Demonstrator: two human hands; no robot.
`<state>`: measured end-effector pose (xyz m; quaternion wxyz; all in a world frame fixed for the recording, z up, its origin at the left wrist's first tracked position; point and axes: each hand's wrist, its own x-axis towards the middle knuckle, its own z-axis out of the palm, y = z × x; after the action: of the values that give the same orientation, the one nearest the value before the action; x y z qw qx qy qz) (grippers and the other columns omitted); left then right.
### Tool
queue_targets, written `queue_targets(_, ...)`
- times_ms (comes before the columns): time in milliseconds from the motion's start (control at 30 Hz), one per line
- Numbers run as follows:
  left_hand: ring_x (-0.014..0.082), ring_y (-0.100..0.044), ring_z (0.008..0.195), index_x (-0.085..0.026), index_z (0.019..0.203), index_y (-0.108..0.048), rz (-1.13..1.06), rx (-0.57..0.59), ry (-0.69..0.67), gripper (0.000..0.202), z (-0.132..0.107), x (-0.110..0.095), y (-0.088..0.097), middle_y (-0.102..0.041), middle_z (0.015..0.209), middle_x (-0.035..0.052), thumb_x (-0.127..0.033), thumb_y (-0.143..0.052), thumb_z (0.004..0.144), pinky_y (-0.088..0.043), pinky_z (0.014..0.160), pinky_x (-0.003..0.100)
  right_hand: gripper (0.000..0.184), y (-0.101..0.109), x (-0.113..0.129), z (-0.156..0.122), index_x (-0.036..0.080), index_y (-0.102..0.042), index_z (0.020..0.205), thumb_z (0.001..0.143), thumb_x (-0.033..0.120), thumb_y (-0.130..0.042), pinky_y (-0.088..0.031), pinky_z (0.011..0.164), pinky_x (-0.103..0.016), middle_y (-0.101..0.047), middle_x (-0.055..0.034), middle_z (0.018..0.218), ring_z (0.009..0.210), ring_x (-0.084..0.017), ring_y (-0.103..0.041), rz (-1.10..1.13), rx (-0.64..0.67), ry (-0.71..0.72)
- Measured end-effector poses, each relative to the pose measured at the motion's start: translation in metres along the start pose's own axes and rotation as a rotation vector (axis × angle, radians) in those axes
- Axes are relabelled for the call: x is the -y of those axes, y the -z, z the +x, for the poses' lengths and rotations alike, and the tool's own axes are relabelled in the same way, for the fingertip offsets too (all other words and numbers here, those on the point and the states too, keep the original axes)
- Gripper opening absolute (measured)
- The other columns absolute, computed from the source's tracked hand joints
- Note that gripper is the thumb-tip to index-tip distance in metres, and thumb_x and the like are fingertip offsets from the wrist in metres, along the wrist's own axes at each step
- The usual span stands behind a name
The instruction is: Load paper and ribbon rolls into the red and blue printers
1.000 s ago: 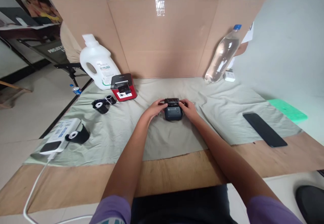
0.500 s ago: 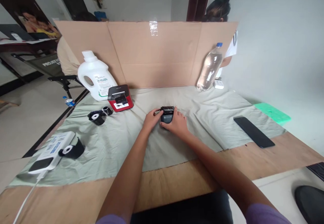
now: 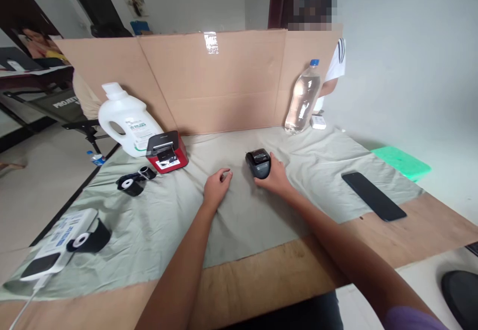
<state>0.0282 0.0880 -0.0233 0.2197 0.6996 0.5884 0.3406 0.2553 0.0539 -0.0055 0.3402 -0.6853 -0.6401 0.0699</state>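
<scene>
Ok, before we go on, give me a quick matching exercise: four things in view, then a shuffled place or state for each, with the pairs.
1. black device
2. left hand
3. red-and-black box
4. clear bottle

A. topped with a blue cap
B. just in front of the white jug
C. gripped by the right hand
D. holding nothing

Pairs: 1-C, 2-D, 3-B, 4-A

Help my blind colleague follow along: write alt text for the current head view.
A person's right hand grips a small black device at a table partly covered with pale cloth; the left hand, loosely curled, is apart from it. A white jug, red box and clear bottle are behind, before a cardboard screen.
</scene>
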Motion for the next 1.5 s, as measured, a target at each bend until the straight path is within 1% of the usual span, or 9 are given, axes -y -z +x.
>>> queue_targets(133, 0.0168, -0.058, 0.069, -0.029, 0.113, -0.07, 0.108, 0.044, 0.008, 0.035, -0.002, -0.005, 0.0, -0.061, 0.069, -0.0007, -0.047, -0.052, 0.09, -0.038, 0.062, 0.026, 0.114, 0.033, -0.041, 0.008, 0.011, -0.024, 0.153, 0.056, 0.043, -0.076, -0.038, 0.109, -0.052, -0.046, -0.021, 0.144, 0.131, -0.04, -0.043, 0.036, -0.004, 0.073)
queue_targets(267, 0.0189, -0.062, 0.079, -0.031, 0.118, -0.067, 0.236, 0.103, -0.026, 0.037, -0.005, -0.01, 0.0, -0.067, 0.078, 0.0001, -0.047, -0.05, 0.09, -0.038, 0.064, 0.027, 0.113, 0.049, -0.056, 0.0, 0.009, -0.025, 0.152, 0.057, 0.042, -0.076, -0.039, 0.109, -0.05, -0.047, -0.0219, 0.142, 0.131, -0.039, -0.044, 0.057, -0.002, 0.046)
queue_targets(433, 0.0208, -0.064, 0.085, -0.03, 0.121, -0.066, 0.317, 0.135, -0.05, 0.039, -0.007, -0.013, -0.001, -0.071, 0.086, 0.002, -0.048, -0.048, 0.091, -0.041, 0.068, 0.028, 0.104, 0.049, -0.067, 0.009, 0.011, -0.035, 0.146, 0.058, 0.045, -0.076, -0.042, 0.103, -0.048, -0.054, -0.0195, 0.135, 0.124, -0.038, -0.049, 0.046, -0.067, -0.06)
queue_targets(567, 0.022, -0.064, 0.085, -0.03, 0.121, -0.066, 0.328, 0.129, -0.055, 0.039, -0.008, -0.013, -0.002, -0.072, 0.089, 0.0035, -0.047, -0.048, 0.091, -0.042, 0.07, 0.029, 0.09, 0.051, -0.088, 0.047, 0.014, -0.046, 0.134, 0.056, 0.046, -0.076, -0.043, 0.1, -0.049, -0.061, -0.0152, 0.123, 0.112, -0.035, -0.056, -0.018, -0.134, -0.113)
queue_targets(733, 0.0217, -0.064, 0.085, -0.03, 0.121, -0.067, 0.33, 0.128, -0.061, 0.038, -0.006, -0.012, -0.003, -0.071, 0.088, 0.0037, -0.045, -0.049, 0.091, -0.043, 0.071, 0.029, 0.089, 0.053, -0.117, 0.101, 0.015, -0.046, 0.131, 0.055, 0.048, -0.077, -0.041, 0.099, -0.049, -0.06, -0.0159, 0.124, 0.113, -0.035, -0.055, -0.107, -0.209, -0.186)
queue_targets(1067, 0.0189, -0.063, 0.078, -0.027, 0.117, -0.069, 0.154, 0.096, -0.042, 0.035, -0.005, -0.011, -0.003, -0.07, 0.082, 0.0025, -0.041, -0.055, 0.089, -0.045, 0.072, 0.028, 0.094, 0.039, -0.14, 0.139, 0.008, -0.049, 0.131, 0.054, 0.05, -0.08, -0.043, 0.098, -0.055, -0.061, -0.025, 0.124, 0.118, -0.041, -0.056, -0.057, -0.106, -0.334)
queue_targets(1200, 0.0133, -0.058, 0.066, -0.02, 0.104, -0.073, -0.165, -0.079, -0.012, 0.028, 0.007, -0.004, 0.012, -0.064, 0.072, 0.0002, -0.034, -0.054, 0.089, -0.046, 0.068, 0.024, 0.109, 0.033, -0.122, 0.131, 0.008, -0.041, 0.142, 0.051, 0.054, -0.081, -0.032, 0.1, -0.072, -0.037, -0.036, 0.146, 0.135, -0.057, -0.032, -0.089, -0.24, -0.344)
queue_targets(1300, 0.0131, -0.059, 0.068, -0.017, 0.099, -0.071, -0.28, -0.329, 0.019, 0.027, 0.024, 0.008, 0.049, -0.064, 0.073, 0.0009, -0.031, -0.051, 0.09, -0.048, 0.068, 0.023, 0.103, 0.016, -0.084, 0.114, 0.014, -0.033, 0.15, 0.064, 0.056, -0.073, -0.026, 0.103, -0.074, -0.025, -0.0289, 0.156, 0.139, -0.055, -0.025, -0.084, -0.366, -0.136)
queue_targets(1500, 0.017, -0.066, 0.098, -0.018, 0.111, -0.064, -0.204, -0.757, 0.236, 0.028, 0.049, 0.056, 0.135, -0.07, 0.11, 0.0079, -0.025, -0.047, 0.09, -0.05, 0.092, 0.027, 0.073, -0.062, 0.029, 0.092, 0.013, -0.05, 0.138, 0.075, 0.048, -0.063, -0.035, 0.107, -0.062, -0.053, -0.0221, 0.139, 0.131, -0.04, -0.045, 0.133, -0.034, 0.224)
